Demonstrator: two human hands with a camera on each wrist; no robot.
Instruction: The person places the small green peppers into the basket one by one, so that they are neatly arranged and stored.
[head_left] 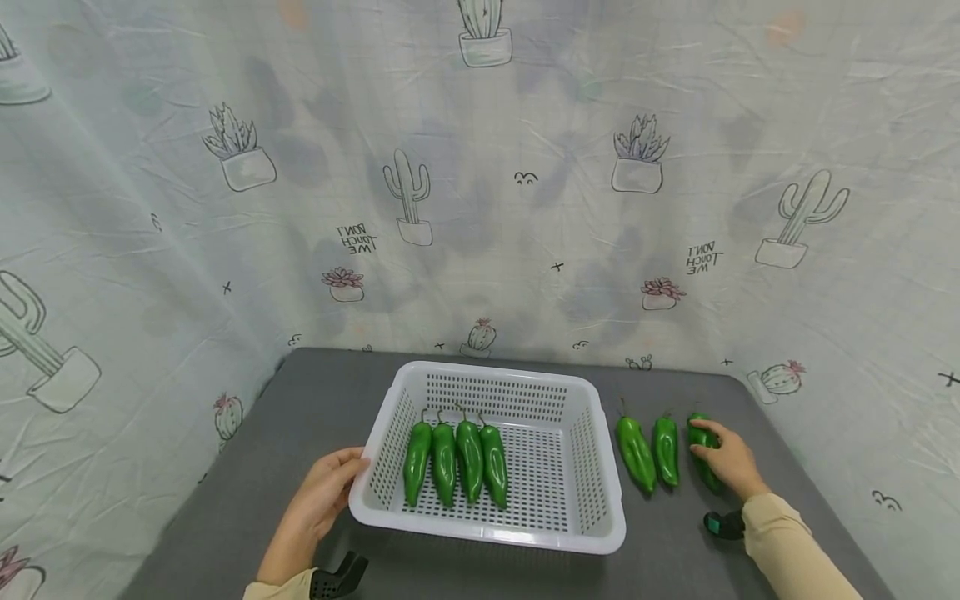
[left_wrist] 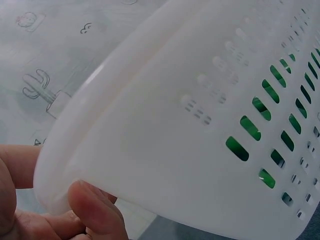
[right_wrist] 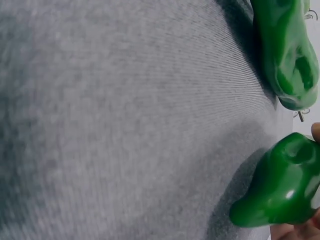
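My left hand (head_left: 322, 492) pinches white basket (head_left: 487, 534) by its left rim; four green peppers (head_left: 468, 462) inside. My right hand (head_left: 731, 462) grips rightmost pepper (right_wrist: 280, 187); two loose peppers (head_left: 636, 454) between it and basket.

Left grip (left_wrist: 47, 227) at lower left, digits curled round the rim of a white plastic basket (left_wrist: 145, 130), one fingertip pressed on the near face. Basket wall fills most of the view, tilted, rim running diagonally from lower left to top. Rows of slots on the right; green shapes (left_wrist: 270, 91) show through several. Pale cloth (left_wrist: 30, 55) with cactus line drawing behind, upper left. Sliver of grey tabletop (left_wrist: 170, 230) at bottom.
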